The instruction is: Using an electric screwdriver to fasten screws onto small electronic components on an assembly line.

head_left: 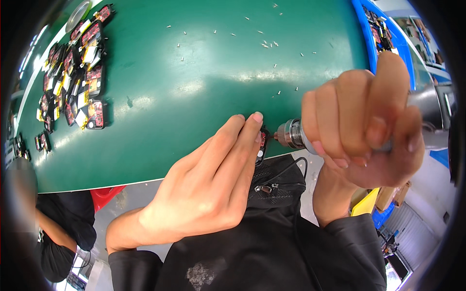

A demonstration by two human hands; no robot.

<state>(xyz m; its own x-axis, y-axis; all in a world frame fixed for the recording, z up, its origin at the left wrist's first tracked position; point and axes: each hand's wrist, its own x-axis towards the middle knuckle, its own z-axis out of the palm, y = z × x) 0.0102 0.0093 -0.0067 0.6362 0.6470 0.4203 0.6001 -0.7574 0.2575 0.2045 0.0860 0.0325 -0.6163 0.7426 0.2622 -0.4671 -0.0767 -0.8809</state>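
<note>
At the near edge of the green table, my left hand (208,184) presses its fingers together over a small black case with a red circuit board (263,144). Most of that case is hidden under the fingers. My right hand (359,121) is wrapped round an electric screwdriver (291,134), which lies nearly level and points left. Its metal tip reaches the right side of the case; whether it touches a screw cannot be made out.
Small screws (265,45) lie scattered across the green table (160,97). Open black cases with red boards and wired white parts (94,77) are heaped at the left. A blue bin (361,29) holding similar parts stands at the far right. Another person's arm (56,230) shows at lower left.
</note>
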